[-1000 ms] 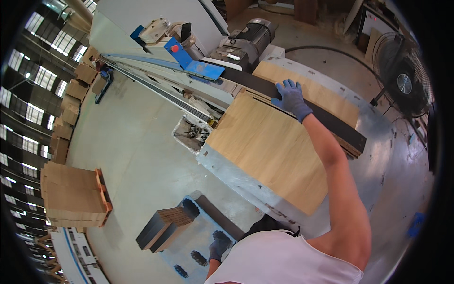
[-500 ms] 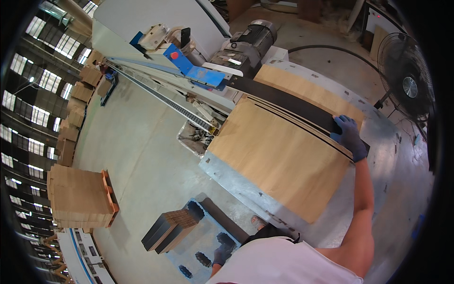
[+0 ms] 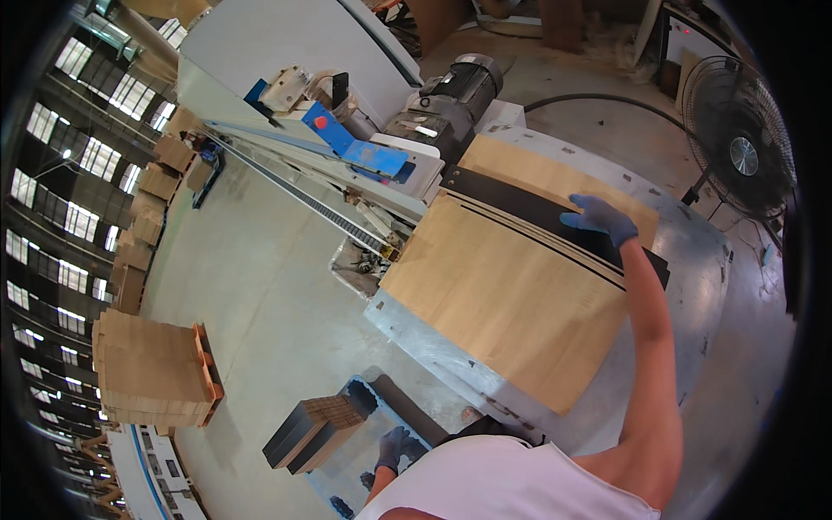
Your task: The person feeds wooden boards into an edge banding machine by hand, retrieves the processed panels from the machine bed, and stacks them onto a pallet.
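My right hand (image 3: 607, 221), in a blue glove, hovers at or just above a long black-topped strip (image 3: 520, 198); contact is hard to make out. Its fingers are spread, and nothing is in them. The strip lies across a light wood-coloured board (image 3: 511, 295), beside thin black-edged strips (image 3: 537, 234). This board rests on a grey metal table (image 3: 416, 334). Low on the left, my gloved left hand (image 3: 393, 446) hangs over a worn blue stand (image 3: 347, 472), fingers loosely extended, holding nothing visible. A stack of dark-faced strips (image 3: 312, 431) sits on that stand.
A machine with a blue guard (image 3: 377, 158), red button (image 3: 321, 122) and motor (image 3: 468, 87) adjoins the table's far left. A conveyor track (image 3: 295, 191) runs away from it. A fan (image 3: 741, 147) stands right; a pallet of brown sheets (image 3: 156, 368) is on the floor left.
My right hand has moved left and away from the strip's right end, its fingers spreading. The strip's left end now shows apart from the blue guard. My left hand has risen slightly.
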The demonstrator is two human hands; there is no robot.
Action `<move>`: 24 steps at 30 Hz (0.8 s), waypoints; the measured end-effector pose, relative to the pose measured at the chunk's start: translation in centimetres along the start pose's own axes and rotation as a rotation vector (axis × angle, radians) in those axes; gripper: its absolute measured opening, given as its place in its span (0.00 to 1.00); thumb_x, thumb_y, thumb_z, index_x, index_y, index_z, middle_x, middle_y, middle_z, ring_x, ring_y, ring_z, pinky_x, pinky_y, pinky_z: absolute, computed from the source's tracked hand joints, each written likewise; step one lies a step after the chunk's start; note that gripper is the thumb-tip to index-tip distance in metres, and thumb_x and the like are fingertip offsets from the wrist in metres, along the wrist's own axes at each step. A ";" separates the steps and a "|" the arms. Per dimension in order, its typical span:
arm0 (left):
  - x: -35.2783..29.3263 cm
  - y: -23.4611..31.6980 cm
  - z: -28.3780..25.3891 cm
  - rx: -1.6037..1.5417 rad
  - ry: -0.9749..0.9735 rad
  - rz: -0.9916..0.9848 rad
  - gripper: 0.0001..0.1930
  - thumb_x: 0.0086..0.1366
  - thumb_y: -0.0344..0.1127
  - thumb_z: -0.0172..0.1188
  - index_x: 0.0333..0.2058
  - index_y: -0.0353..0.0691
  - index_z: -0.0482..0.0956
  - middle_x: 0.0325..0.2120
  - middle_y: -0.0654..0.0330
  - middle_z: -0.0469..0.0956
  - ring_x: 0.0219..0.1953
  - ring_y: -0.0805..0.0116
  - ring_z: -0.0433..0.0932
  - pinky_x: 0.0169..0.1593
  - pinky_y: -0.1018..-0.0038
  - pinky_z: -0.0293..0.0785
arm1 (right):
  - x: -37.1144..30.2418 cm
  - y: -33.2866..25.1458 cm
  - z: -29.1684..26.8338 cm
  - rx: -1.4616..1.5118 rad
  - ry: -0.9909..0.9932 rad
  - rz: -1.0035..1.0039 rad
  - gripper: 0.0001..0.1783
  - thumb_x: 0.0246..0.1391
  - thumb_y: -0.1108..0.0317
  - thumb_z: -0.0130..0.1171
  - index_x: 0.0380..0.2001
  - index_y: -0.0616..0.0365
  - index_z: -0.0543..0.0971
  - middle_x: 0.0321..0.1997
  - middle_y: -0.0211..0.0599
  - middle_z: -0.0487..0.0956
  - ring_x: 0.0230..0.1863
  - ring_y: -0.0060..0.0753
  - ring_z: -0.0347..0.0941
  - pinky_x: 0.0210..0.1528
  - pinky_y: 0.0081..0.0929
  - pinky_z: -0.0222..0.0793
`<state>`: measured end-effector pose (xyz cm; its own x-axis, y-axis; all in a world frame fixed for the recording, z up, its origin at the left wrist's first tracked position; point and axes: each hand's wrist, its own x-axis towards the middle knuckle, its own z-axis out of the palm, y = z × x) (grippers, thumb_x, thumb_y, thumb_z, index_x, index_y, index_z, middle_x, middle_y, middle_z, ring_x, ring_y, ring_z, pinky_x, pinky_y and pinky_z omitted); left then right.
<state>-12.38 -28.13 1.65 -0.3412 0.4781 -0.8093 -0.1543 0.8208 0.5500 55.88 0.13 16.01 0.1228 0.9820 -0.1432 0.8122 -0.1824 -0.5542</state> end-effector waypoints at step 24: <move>1.5 -1.3 -0.2 0.066 -0.498 0.320 0.15 0.71 0.40 0.48 0.49 0.38 0.72 0.48 0.51 0.76 0.50 0.53 0.75 0.54 0.53 0.71 | -2.2 -8.3 8.4 0.253 -0.640 -0.195 0.34 0.47 0.47 0.65 0.52 0.59 0.77 0.48 0.49 0.81 0.51 0.45 0.77 0.54 0.36 0.70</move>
<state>-12.87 -28.54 -0.20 0.1169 0.7810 -0.6135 -0.0524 0.6217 0.7815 44.05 -0.96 14.07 -0.4333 0.7908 -0.4323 0.6187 -0.0878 -0.7807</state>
